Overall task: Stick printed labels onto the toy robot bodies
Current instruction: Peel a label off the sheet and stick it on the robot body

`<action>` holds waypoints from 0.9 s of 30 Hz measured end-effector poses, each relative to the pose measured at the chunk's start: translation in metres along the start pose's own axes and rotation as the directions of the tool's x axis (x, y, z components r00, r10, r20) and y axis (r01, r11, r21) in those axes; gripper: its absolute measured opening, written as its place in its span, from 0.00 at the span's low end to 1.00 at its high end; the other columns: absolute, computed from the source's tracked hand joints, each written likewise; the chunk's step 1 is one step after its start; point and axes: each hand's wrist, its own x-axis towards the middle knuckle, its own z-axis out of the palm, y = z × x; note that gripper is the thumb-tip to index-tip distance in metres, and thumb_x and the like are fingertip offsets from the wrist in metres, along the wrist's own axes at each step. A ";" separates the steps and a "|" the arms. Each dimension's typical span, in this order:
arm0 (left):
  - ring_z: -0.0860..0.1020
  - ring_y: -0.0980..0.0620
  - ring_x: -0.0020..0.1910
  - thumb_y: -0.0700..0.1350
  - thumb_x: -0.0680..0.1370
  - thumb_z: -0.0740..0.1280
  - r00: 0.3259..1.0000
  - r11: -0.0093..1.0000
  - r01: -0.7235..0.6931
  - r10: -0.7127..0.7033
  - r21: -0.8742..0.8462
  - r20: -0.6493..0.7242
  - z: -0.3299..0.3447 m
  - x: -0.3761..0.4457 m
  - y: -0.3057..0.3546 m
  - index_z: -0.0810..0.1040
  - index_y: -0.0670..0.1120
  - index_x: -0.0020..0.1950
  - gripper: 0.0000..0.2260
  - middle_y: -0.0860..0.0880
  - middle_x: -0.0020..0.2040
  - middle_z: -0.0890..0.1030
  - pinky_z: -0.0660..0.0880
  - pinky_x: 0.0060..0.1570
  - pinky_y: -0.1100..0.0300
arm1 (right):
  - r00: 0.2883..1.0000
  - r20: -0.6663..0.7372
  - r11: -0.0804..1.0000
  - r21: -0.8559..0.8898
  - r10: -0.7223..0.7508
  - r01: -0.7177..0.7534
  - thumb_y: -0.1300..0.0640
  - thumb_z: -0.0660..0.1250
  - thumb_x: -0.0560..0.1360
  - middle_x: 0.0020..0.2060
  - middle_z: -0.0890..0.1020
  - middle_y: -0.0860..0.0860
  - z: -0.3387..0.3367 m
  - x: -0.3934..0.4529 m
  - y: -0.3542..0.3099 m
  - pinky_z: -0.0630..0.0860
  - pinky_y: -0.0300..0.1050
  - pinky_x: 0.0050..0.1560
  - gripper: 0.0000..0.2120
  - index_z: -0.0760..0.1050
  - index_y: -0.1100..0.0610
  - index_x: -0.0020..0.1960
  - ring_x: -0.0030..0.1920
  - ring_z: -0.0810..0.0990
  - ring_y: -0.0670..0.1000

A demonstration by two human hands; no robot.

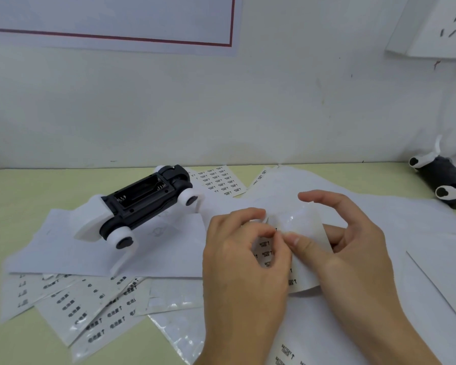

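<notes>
Pale green desk point(16, 196) meets a white wall; loose sheets cover its middle. Your toy robot body point(140, 204) lies belly-up toward the left edge, battery bay showing. Your left hand point(245, 259) and right hand point(345, 248) both pinch one curled label sheet point(300, 222) near the front edge.

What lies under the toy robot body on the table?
The toy robot body lies battery bay up on plain white paper sheets. Printed label sheets poke out beneath those. Whatever is directly under the body is hidden.
</notes>
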 end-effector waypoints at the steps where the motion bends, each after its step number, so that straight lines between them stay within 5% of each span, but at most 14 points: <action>1: 0.78 0.58 0.53 0.47 0.69 0.71 1.000 1.000 0.002 -0.002 0.002 -0.001 0.000 0.000 0.000 0.84 0.51 0.38 0.03 0.58 0.49 0.82 0.72 0.52 0.70 | 1.000 0.004 1.000 -0.001 -0.001 0.001 0.65 0.75 0.70 0.33 0.87 0.52 0.000 0.000 0.000 0.80 0.42 0.31 0.24 0.77 0.38 0.55 0.33 0.86 0.53; 20: 0.81 0.56 0.52 0.43 0.69 0.71 0.998 0.997 -0.065 0.066 0.037 -0.025 0.002 -0.001 -0.002 0.86 0.48 0.42 0.04 0.57 0.49 0.82 0.72 0.53 0.70 | 0.999 -0.003 0.997 0.049 0.053 -0.053 0.62 0.74 0.70 0.37 0.87 0.52 0.000 0.001 0.000 0.78 0.47 0.38 0.24 0.75 0.36 0.55 0.36 0.87 0.54; 27: 0.76 0.63 0.58 0.48 0.70 0.71 0.998 0.996 0.039 -0.035 -0.075 0.053 -0.002 0.000 -0.001 0.82 0.53 0.36 0.03 0.65 0.51 0.80 0.72 0.53 0.70 | 1.000 0.000 1.000 -0.006 -0.006 0.006 0.68 0.73 0.72 0.33 0.86 0.52 0.000 -0.001 0.001 0.78 0.38 0.29 0.24 0.76 0.38 0.52 0.31 0.85 0.53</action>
